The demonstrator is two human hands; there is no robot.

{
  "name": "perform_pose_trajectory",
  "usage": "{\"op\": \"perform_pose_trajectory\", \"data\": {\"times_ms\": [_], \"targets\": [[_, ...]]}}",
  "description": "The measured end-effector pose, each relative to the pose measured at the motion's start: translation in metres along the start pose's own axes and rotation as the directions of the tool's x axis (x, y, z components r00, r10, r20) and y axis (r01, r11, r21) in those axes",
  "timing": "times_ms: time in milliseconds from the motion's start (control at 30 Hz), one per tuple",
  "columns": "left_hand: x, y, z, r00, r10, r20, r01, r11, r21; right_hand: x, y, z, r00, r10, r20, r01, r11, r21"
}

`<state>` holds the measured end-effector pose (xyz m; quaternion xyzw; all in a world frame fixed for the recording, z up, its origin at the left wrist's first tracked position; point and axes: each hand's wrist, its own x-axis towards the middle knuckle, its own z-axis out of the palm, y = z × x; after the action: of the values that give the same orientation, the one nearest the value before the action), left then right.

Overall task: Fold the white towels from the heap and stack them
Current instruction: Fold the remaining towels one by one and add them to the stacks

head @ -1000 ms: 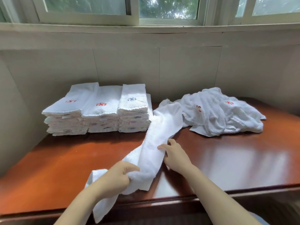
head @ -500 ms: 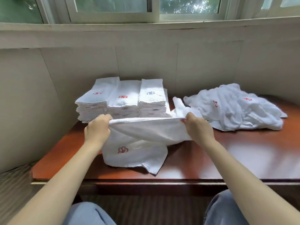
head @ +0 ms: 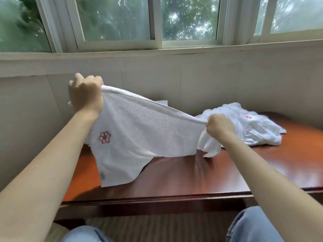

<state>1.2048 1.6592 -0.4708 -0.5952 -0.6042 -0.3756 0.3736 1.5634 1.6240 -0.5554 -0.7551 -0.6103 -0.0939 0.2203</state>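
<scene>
White terry towel (head: 139,130) is hanging stretched out over the red-brown wooden table (head: 192,175). I'm seeing the left hand (head: 85,95) gripping its top corner in a closed fist, held higher. The right hand (head: 220,125) is clenching the other end of the top edge, lower down. The red flower emblem (head: 104,137) is facing me. The heap of white towels (head: 258,130) is lying on the table just behind the right hand.

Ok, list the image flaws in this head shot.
Head view: daylight from the windows backlights the room; the trees outside look smeared, likely motion blur; the wide lens bows the sill; a sheen glares off the table; the weave of the towel is sharp.
</scene>
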Motion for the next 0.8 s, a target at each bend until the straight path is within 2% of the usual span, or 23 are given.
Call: {"op": "perform_pose_trajectory", "data": {"times_ms": [100,233,400,567,633,733,800], "targets": [[0.01,-0.013,-0.02,0.997,-0.038,-0.07,0.038,0.999,0.006,0.001,0.012,-0.03,0.966,0.082,-0.244,-0.071,0.996,0.054],[0.026,-0.03,-0.043,0.974,-0.138,-0.182,0.131,0.99,-0.051,0.006,0.011,-0.091,0.851,0.184,-0.492,-0.087,0.973,0.214],[0.041,-0.035,-0.057,0.932,-0.131,-0.337,0.121,0.991,-0.05,0.005,0.004,-0.138,0.756,0.206,-0.622,0.006,0.947,0.321],[0.053,-0.043,-0.042,0.935,-0.123,-0.331,0.127,0.992,-0.011,0.013,0.011,-0.15,0.66,0.2,-0.724,0.042,0.952,0.302],[0.06,-0.046,-0.029,0.938,-0.121,-0.326,0.109,0.993,-0.055,0.03,0.016,-0.145,0.68,0.147,-0.718,0.083,0.958,0.275],[0.063,-0.038,0.004,0.954,-0.117,-0.275,0.1,0.992,-0.074,0.068,0.022,-0.114,0.8,0.062,-0.597,0.08,0.975,0.208],[0.057,-0.02,0.032,0.988,-0.129,-0.079,0.125,0.99,-0.058,0.091,0.022,-0.075,0.9,0.035,-0.434,0.034,0.988,0.151]]}}
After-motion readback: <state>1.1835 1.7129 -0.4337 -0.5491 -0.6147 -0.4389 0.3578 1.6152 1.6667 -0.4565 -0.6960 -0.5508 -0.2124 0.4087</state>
